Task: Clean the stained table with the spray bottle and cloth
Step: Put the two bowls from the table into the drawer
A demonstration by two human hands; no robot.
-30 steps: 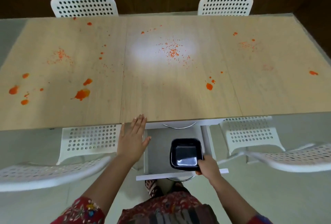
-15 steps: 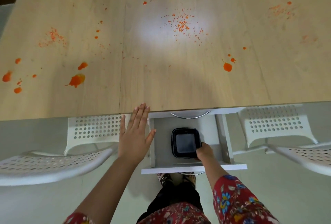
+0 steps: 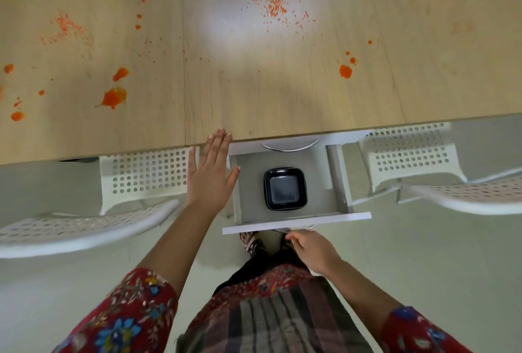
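The wooden table [image 3: 254, 104] carries orange stains: a big blot [image 3: 113, 97] at the left, a round spot [image 3: 345, 71] at the right and fine speckles [image 3: 275, 8] in the middle. No spray bottle or cloth is in view. My left hand [image 3: 210, 176] is flat and open, with its fingertips at the table's near edge. My right hand [image 3: 312, 251] is below the white drawer front [image 3: 296, 222], its fingers curled on the metal drawer handle [image 3: 299, 229]. The pulled-out drawer holds a black square tray [image 3: 284, 188], and neither hand touches it.
White perforated chairs stand tucked under the table at the left [image 3: 141, 174] and right [image 3: 409, 155]. Two more white chair backs curve in at the near left [image 3: 79, 231] and near right [image 3: 466, 197]. My feet stand on the pale floor below the drawer.
My right hand set the black tray down in the drawer, let go of it and drew back to the drawer's front handle. The view tilted down and closer. My left hand stayed put.
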